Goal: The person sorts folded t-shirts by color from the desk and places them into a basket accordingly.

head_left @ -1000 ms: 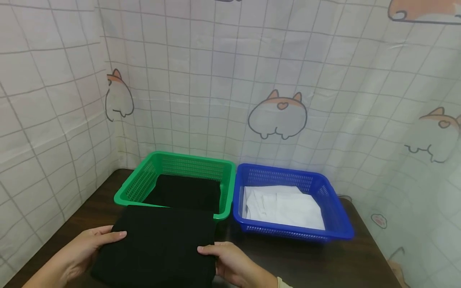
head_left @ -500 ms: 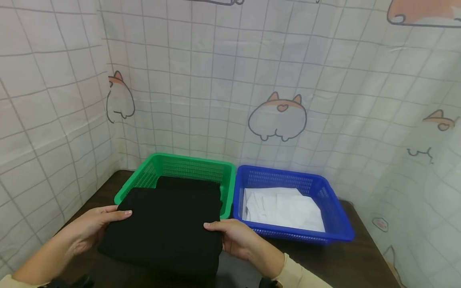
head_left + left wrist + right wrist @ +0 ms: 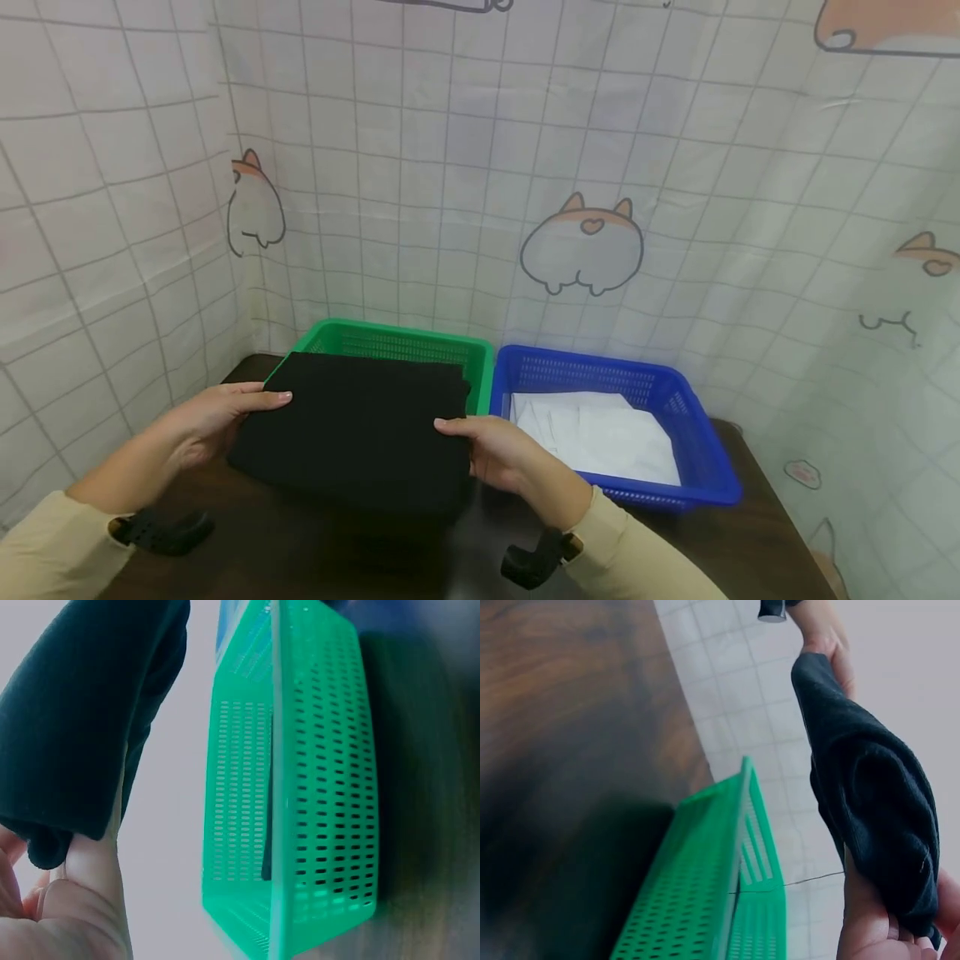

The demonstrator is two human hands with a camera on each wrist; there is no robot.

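Both hands hold a folded black cloth by its two sides, thumbs on top and fingers beneath. My left hand grips its left edge; my right hand grips the right edge. In the head view the cloth covers much of the green basket. Both wrist views show the cloth raised above the rim of the green basket, apart from it. Layered folds of the black cloth show in the right wrist view. A thin dark edge inside the basket is visible in the left wrist view.
A blue basket with folded white cloth in it stands right of the green one. Both are on a dark wooden table near a grid-patterned wall covering. A black band device is on each wrist.
Both hands have carried the folded black cloth forward and up, from in front of the green basket to over it. The black cloth inside that basket is now hidden in the head view.
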